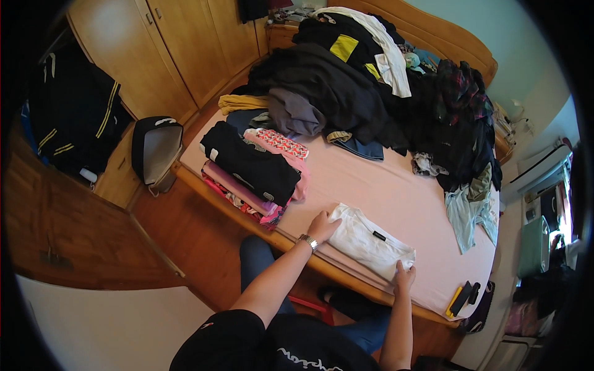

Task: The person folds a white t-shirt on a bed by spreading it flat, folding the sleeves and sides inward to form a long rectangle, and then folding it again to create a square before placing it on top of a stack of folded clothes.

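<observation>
A white shirt, folded into a long flat shape with a small dark label on top, lies at the front edge of the bed. My left hand, with a metal watch on the wrist, grips its left end, thumb on top. At its right end, my right hand pinches the near corner between thumb and fingers. The undersides of both grips are hidden. Left of my left hand stands a stack of folded clothes, with a black garment on top and pink and purple pieces beneath.
A large heap of dark clothes covers the far part of the bed. A pale blue garment hangs toward the right edge. Yellow and black objects lie at the near right corner. An open bag stands by the wardrobe.
</observation>
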A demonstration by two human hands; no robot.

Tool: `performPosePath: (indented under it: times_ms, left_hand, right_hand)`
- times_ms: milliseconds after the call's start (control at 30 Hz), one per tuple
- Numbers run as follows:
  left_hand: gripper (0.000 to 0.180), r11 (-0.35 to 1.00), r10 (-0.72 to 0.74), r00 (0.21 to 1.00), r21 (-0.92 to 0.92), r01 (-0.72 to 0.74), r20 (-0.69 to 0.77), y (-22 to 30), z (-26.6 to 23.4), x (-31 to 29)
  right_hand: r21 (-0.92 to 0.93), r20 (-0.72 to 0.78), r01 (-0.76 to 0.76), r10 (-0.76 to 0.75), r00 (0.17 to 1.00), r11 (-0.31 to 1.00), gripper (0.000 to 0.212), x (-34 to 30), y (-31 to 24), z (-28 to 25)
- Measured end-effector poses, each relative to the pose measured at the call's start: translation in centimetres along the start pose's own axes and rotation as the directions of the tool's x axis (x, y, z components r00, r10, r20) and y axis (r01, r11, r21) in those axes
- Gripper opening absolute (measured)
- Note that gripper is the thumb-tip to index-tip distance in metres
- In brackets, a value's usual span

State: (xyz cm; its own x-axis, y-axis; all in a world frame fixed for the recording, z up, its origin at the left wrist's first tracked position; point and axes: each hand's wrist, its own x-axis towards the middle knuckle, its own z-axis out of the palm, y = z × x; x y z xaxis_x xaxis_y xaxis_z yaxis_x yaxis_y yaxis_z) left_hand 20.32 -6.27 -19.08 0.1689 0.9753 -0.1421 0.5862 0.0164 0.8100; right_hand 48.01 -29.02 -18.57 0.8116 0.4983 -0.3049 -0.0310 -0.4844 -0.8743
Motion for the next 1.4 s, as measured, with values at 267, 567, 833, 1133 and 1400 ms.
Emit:
performPosePath:
  times_ms: [267,567,833,1133,1400]
  left_hand:
    - [0.046,0.993,0.115,0.983,-0.004,-0.115,0.144,2.0,-1.2,-2.2]
    - [0.032,0.933,0.355,0.924,0.005,-0.360,0.143,9.4,-8.4,-1.4]
    - [0.031,0.931,0.365,0.910,0.092,-0.353,-0.196,12.1,-30.6,17.2]
    - [0.030,0.725,0.185,0.968,0.688,-0.020,-0.167,-0.6,-37.6,27.1]
    - [0.035,0.630,0.544,0.839,0.673,-0.387,-0.026,3.6,-34.2,22.4]
  right_hand:
    - [0.239,0.249,-0.186,0.125,0.960,0.953,0.046,-1.5,-0.4,-2.5]
    - [0.423,0.165,-0.092,0.023,0.986,0.901,0.047,-7.6,-6.6,0.9]
    - [0.582,0.434,-0.181,-0.115,0.893,0.793,0.049,-4.8,-25.4,19.5]
    - [0.272,0.426,-0.039,-0.084,0.901,0.962,0.045,-1.8,-23.1,41.0]
    - [0.274,0.492,-0.122,-0.030,0.870,0.954,0.045,-3.1,-21.5,41.6]
